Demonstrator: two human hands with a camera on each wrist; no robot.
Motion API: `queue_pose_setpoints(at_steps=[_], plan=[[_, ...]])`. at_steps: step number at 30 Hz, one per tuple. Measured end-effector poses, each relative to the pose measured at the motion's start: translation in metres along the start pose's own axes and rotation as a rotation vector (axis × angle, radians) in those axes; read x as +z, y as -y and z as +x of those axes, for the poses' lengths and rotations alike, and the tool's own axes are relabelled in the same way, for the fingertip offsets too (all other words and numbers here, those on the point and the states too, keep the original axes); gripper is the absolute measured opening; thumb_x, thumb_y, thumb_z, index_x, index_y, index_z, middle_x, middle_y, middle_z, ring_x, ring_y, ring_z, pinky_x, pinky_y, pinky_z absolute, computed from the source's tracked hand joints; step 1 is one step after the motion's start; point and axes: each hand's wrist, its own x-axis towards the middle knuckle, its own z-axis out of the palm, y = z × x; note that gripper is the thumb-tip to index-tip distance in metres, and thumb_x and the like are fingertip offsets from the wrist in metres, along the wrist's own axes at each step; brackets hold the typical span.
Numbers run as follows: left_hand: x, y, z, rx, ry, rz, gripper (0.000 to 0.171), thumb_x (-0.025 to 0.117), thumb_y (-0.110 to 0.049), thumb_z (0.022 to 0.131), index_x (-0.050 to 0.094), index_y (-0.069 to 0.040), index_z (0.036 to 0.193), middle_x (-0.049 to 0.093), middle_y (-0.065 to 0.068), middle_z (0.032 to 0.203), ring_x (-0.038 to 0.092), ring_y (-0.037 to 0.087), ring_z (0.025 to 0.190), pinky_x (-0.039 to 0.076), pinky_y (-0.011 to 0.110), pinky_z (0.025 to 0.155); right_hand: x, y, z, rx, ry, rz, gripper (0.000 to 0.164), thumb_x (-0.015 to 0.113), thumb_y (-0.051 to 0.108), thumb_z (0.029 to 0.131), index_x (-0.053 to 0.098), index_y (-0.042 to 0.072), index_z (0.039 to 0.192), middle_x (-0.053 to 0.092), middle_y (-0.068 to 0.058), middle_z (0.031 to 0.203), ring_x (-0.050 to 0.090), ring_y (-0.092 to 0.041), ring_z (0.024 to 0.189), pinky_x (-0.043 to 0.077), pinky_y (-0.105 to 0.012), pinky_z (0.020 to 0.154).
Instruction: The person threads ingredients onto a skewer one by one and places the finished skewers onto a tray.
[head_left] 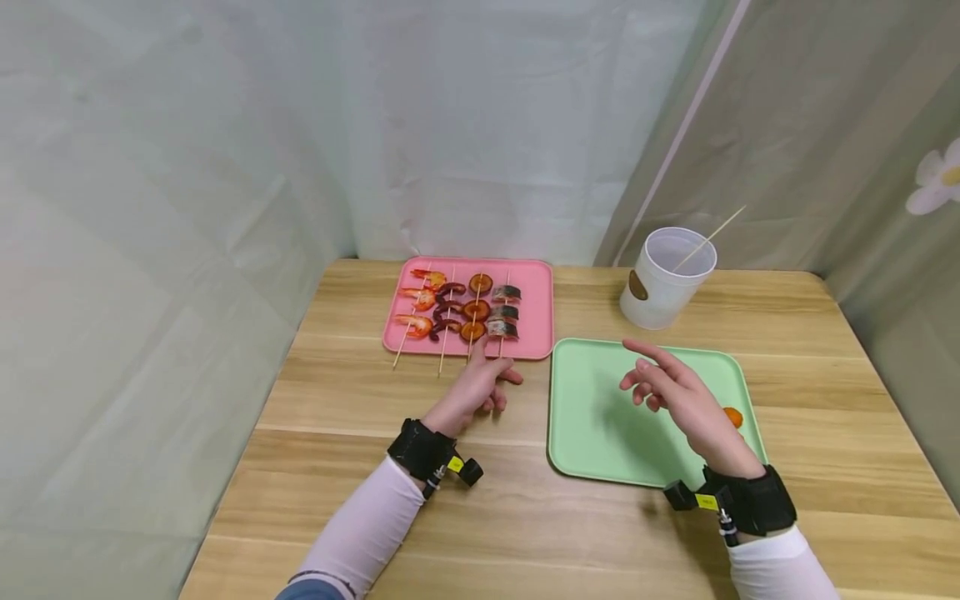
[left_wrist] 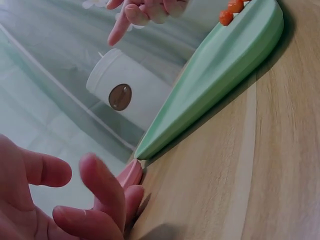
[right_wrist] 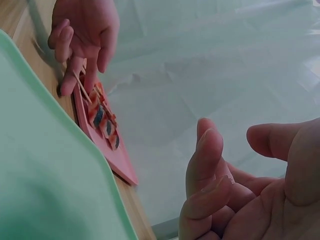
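My left hand (head_left: 474,390) is at the front edge of a pink tray (head_left: 537,308), its fingers loosely spread by the skewer ends. Across that tray lie a shrimp skewer (head_left: 422,299), a skewer of dark curled pieces (head_left: 447,308), one of round mushroom-like slices (head_left: 476,309) and one of silver-skinned fish pieces (head_left: 503,314). Over a green tray (head_left: 585,417), my right hand (head_left: 686,404) hovers with its index finger extended and nothing in its grasp. Orange balls (left_wrist: 231,12) lie at the green tray's right side, partly hidden by the right hand in the head view.
Behind the green tray stands a white cup (head_left: 660,287) with a brown label and a thin bare stick (head_left: 712,237) leaning in it. Both trays rest on a wooden table (head_left: 495,533). Pale curtains (head_left: 487,125) hang around the back and sides.
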Motion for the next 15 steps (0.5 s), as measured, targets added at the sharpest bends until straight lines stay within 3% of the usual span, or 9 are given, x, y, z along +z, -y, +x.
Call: queue_pose_setpoints(at_steps=[5,9,15], plan=[[-0.0032,-0.0033,-0.003,0.018,0.029,0.033,0.089,0.053,-0.028,0.112,-0.014,-0.023,0.17,0.075,0.021,0.115,0.058,0.013,0.046,0.039,0.024,0.043,-0.0009,0.0004,0.0001,-0.001,-0.002,0.0,0.055,0.049,0.037,0.116,0.042,0.006,0.161,0.071,-0.022,0.11,0.066,-0.024,0.086,0.049,-0.029,0.074],[-0.0052,-0.0055,-0.0041,0.033,0.023,0.062,0.085,0.052,-0.027,0.112,-0.008,-0.021,0.171,0.075,0.021,0.113,0.054,0.012,0.044,0.039,0.024,0.042,-0.0014,0.0007,-0.0002,0.002,-0.004,-0.001,0.055,0.049,0.036,0.116,0.042,0.006,0.161,0.071,-0.023,0.11,0.066,-0.023,0.086,0.05,-0.029,0.074],[-0.0066,-0.0062,-0.004,0.057,0.008,0.151,0.08,0.053,-0.028,0.112,0.001,-0.018,0.171,0.075,0.018,0.105,0.05,0.012,0.042,0.045,0.03,0.042,-0.0026,0.0005,-0.0008,0.002,0.004,-0.006,0.053,0.049,0.035,0.116,0.044,0.006,0.16,0.072,-0.014,0.107,0.066,-0.026,0.087,0.05,-0.029,0.074]])
